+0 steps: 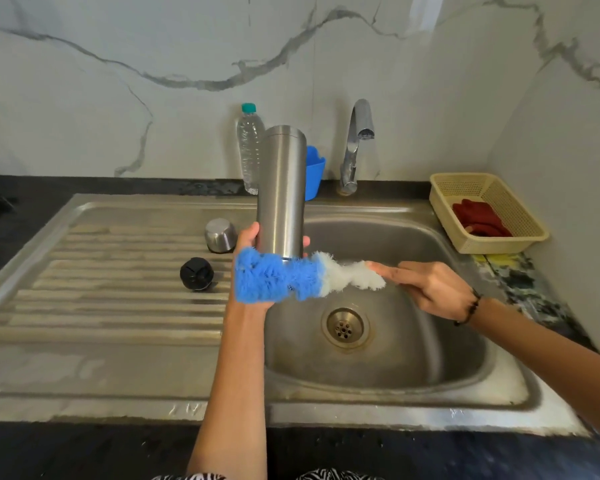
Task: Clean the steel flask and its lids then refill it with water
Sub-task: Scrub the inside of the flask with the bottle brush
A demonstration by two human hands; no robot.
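Steel flask (282, 188) stands mouth-down at frame centre, my left hand (253, 268) fingers clamped round its lower end. My right hand (426, 289) grips the blue-and-white brush (291, 278) beneath it, forefinger extended along the bristles.

no readable text, labels or numbers

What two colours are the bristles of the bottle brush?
Blue and white: the bottle brush is blue at its tip, white toward the right hand. Head view.

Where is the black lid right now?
The black lid lies on the sink's ridged draining board, left of the basin, just in front of the steel cap.
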